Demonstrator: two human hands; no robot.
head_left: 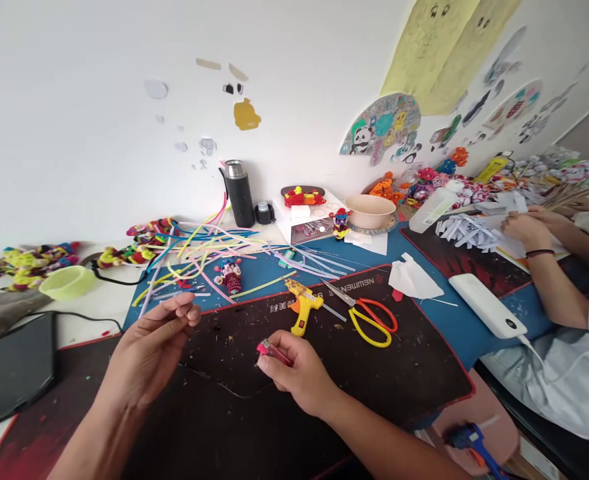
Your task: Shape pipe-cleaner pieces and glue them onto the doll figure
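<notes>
My right hand [299, 373] is closed around a red lighter [275, 352], its top showing between thumb and fingers. To the left, my left hand [147, 350] is raised over the black mat [224, 427] with thumb and fingertips pressed together; whatever they pinch is too small to make out. Just beyond my right hand lies a yellow glue gun [301, 305]. Scissors [374, 323] with one red and one yellow handle rest right of it. A small yarn doll [230, 276] lies beyond my hands, beside colored pipe cleaners [199, 247].
A black phone [21, 367] and a yellow-green bowl [69, 283] are at left. A black thermos [239, 193] and beige bowl [371, 212] stand at the back. At right lie a white power bank [487, 307], white cloth [411, 279] and a bottle [434, 207]; another person sits there.
</notes>
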